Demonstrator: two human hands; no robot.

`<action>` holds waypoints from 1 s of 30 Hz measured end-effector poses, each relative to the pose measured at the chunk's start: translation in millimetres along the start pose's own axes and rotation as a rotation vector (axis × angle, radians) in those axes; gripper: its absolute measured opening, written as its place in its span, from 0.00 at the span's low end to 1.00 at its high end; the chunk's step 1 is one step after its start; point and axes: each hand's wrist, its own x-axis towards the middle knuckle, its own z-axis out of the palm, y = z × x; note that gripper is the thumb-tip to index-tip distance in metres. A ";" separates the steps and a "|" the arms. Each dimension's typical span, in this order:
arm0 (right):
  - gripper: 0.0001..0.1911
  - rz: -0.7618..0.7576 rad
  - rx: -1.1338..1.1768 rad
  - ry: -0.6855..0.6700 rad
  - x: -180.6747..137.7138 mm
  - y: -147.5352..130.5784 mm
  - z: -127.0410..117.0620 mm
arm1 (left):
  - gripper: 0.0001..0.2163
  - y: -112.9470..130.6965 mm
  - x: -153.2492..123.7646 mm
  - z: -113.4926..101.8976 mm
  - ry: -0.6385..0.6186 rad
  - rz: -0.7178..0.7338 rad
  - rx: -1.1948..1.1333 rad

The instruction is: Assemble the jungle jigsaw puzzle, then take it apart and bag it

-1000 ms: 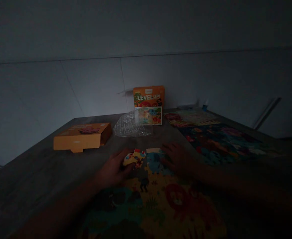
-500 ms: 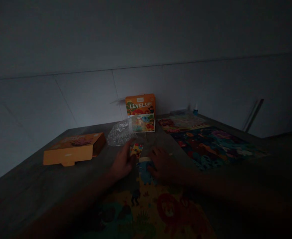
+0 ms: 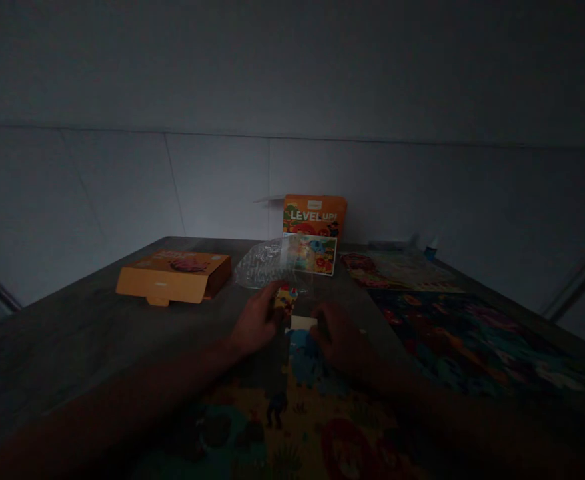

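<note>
The room is dim. My left hand (image 3: 258, 325) pinches a small colourful jigsaw piece (image 3: 286, 297) with red, white and yellow on it, raised just beyond the top of a partly joined jigsaw puzzle (image 3: 292, 407). My right hand (image 3: 341, 339) rests at the right side of the puzzle's blue elephant (image 3: 302, 357), thumb by the elephant and fingers loosely curled but apart from it. A lion and a dark figure show in the nearer part of the puzzle. The forearms cover some of its sides.
An orange box (image 3: 165, 283) lies at the left. Crumpled clear plastic (image 3: 262, 265) sits beside a picture card (image 3: 317, 255), which leans on an upright orange "LEVEL UP!" box (image 3: 314, 215). At the right lie a dark puzzle (image 3: 467, 333) and a lighter one (image 3: 402, 269), near a small bottle (image 3: 431, 249).
The view has turned slightly left, so things appear further right. My left hand still has the small piece, now tilted up more. My right hand remains by the elephant.
</note>
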 end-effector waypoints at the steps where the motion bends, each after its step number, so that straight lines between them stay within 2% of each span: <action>1: 0.05 0.008 0.022 0.004 1.0 2.1 0.6 | 0.19 0.7 0.0 -0.7 -0.007 0.007 -0.003; 6: 0.04 0.014 0.100 -0.004 5.4 7.5 4.5 | 0.14 8.7 -3.1 -5.0 -0.168 0.068 -0.095; 12: 0.04 -0.020 0.104 0.029 6.9 0.8 -3.6 | 0.19 8.2 -3.5 -2.6 -0.276 0.102 -0.190; 15: 0.03 -0.058 0.103 0.057 7.8 -3.8 -7.2 | 0.16 5.5 -3.9 -0.5 -0.330 0.074 -0.215; 18: 0.03 -0.110 0.101 0.089 8.1 -6.4 -9.6 | 0.15 5.9 -4.4 -0.8 -0.331 0.092 -0.212; 21: 0.09 -0.111 0.018 0.068 6.7 -3.6 -15.1 | 0.14 8.8 -4.9 -2.3 -0.303 0.124 -0.172; 23: 0.12 -0.077 -0.101 -0.003 4.4 1.8 -21.2 | 0.13 10.9 -5.5 -3.1 -0.281 0.125 -0.145; 27: 0.11 0.007 -0.212 -0.220 -3.1 14.1 -30.6 | 0.12 13.6 -8.5 -3.7 -0.234 0.172 0.001; 30: 0.10 -0.012 -0.236 -0.204 -7.7 18.1 -29.1 | 0.11 15.2 -11.5 -4.2 -0.206 0.276 0.135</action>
